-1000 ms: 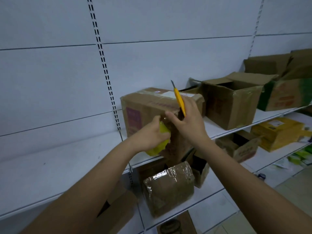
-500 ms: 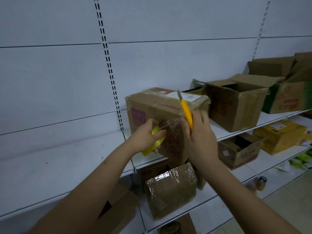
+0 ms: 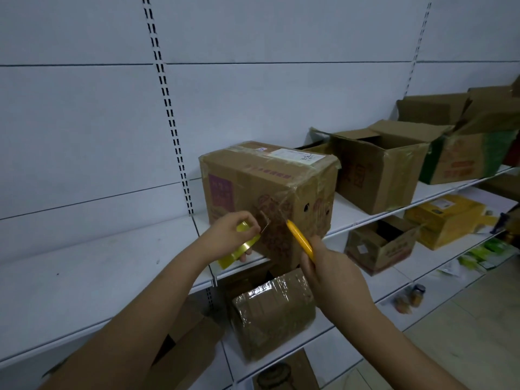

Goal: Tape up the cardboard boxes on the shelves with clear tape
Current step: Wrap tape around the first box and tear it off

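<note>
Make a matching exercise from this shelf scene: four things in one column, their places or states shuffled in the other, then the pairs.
1. tape roll
2. yellow cutter
3. closed box
4. open box

A. top shelf, flaps up
B. in the right hand
C. top shelf, label on its top
D. in the left hand

Pairs: 1-D, 2-B, 3-C, 4-A

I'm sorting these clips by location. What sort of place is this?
Probably a shop or stockroom being packed up. White metal shelving on slotted uprights lines the wall, holding worn cardboard boxes, one taped shut, one open, and loose packaged goods sit lower down.
</note>
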